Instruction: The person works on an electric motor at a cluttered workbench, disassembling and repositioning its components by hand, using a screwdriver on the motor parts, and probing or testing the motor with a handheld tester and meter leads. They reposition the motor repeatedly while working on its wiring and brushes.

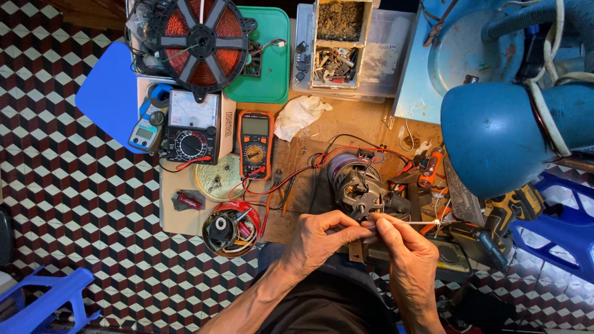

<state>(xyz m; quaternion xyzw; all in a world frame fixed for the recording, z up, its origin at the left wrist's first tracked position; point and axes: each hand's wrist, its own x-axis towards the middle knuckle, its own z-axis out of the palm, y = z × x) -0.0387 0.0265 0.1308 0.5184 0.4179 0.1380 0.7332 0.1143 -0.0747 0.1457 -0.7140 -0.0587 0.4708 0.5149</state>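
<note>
Both hands work a thin white wire at the motor.

Left hand (322, 238) and right hand (405, 253) pinch the wire (421, 221), fingers closed on it, just before the motor (359, 185) on the table (346, 124). Motor lies open, red leads attached; wiring looks unfinished.

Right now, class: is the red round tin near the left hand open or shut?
Open: the red round tin has no lid on, and parts show inside.

We look down on a red-black-white cube-patterned tile floor (74, 204) — blue plastic stools (43, 300) at the edges.
</note>
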